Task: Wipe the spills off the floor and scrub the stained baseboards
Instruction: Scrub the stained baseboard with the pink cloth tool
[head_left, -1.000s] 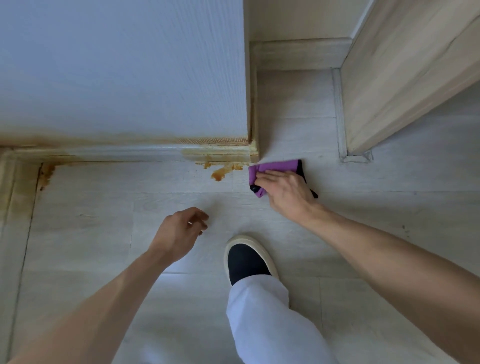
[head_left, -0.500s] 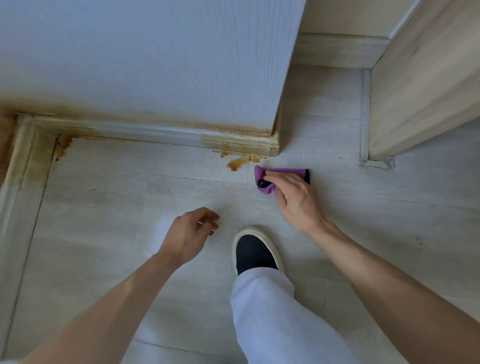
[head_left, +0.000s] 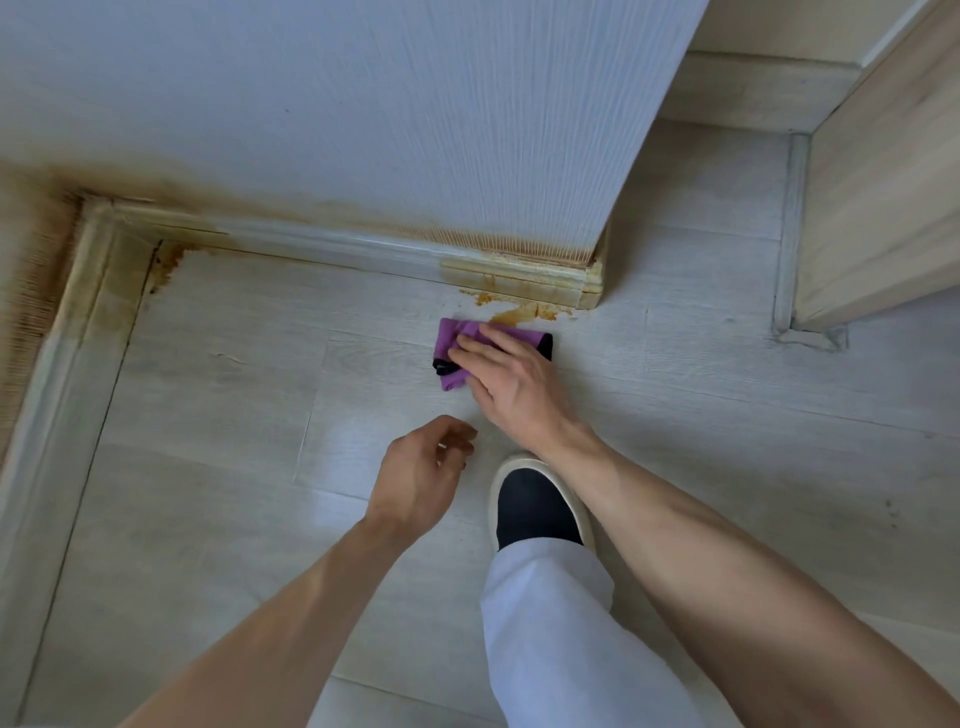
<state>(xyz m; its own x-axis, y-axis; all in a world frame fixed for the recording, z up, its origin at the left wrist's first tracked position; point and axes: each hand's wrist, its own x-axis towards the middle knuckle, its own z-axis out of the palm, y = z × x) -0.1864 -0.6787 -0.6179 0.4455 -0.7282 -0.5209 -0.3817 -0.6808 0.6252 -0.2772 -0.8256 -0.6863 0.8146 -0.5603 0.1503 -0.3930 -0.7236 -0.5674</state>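
Observation:
A folded purple cloth with a black edge lies flat on the pale plank floor. My right hand presses it down with straight fingers. Just beyond it an orange-brown spill runs along the foot of the stained baseboard near the wall's outer corner. More brown staining marks the floor in the inner corner and the left baseboard. My left hand hovers above the floor with loosely curled fingers, holding nothing.
My foot in a dark slip-on shoe and white trouser leg stands just behind both hands. A wooden door or panel stands at the right, past the wall's outer corner.
My right hand has slid the cloth leftward along the floor, from right of the wall's corner to just below the spill. The view has shifted left. My left hand has barely moved.

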